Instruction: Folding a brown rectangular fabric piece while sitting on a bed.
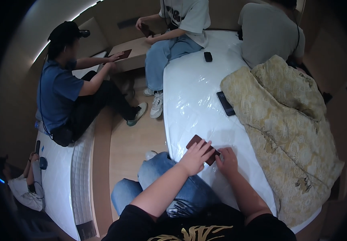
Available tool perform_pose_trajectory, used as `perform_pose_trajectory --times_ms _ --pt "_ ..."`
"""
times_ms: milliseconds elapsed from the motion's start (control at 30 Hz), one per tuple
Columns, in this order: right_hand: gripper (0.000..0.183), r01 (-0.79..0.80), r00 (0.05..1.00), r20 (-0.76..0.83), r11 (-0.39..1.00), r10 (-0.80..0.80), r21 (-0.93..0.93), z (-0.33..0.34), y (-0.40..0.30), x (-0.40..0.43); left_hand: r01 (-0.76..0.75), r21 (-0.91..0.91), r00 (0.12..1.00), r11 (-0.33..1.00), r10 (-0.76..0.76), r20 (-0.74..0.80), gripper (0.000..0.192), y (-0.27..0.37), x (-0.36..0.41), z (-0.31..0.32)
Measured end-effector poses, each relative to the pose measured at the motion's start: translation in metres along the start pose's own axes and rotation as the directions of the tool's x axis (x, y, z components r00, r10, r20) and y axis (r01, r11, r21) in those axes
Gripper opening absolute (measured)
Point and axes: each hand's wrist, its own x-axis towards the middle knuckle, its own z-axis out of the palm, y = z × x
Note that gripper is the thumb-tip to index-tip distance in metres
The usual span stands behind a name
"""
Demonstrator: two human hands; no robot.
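A flat dark reddish-brown piece, perhaps leather or a wallet, lies on the plastic-covered white mattress just beyond my knee. My left hand rests on top of it with the fingers spread across its surface. At its right end, my right hand has thumb and fingertips at the edge, near a small dark spot; whether they pinch it cannot be told. Part of the piece is hidden under my left fingers.
A smartphone lies beside a crumpled yellow patterned cover on the right. A small black case is farther back. Several people sit around, two with similar brown pieces near a wooden bedside table. Another mattress is left.
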Motion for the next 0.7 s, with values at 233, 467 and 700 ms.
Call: perform_pose_trajectory --times_ms 233,467,700 --pt "0.023 0.048 0.999 -0.014 0.992 -0.050 -0.114 0.008 -0.001 -0.003 -0.009 -0.133 1.000 0.991 0.011 0.014 0.074 -0.002 -0.004 0.008" --pt "0.024 0.045 0.999 -0.024 0.991 -0.048 -0.130 0.014 0.008 -0.007 0.264 -0.097 0.920 0.960 -0.281 -0.274 0.064 -0.015 0.010 0.017" --pt "0.027 0.032 0.999 -0.017 0.989 -0.035 -0.146 0.012 0.002 -0.003 0.352 -0.206 0.868 0.913 -0.401 -0.295 0.066 -0.025 0.010 0.008"
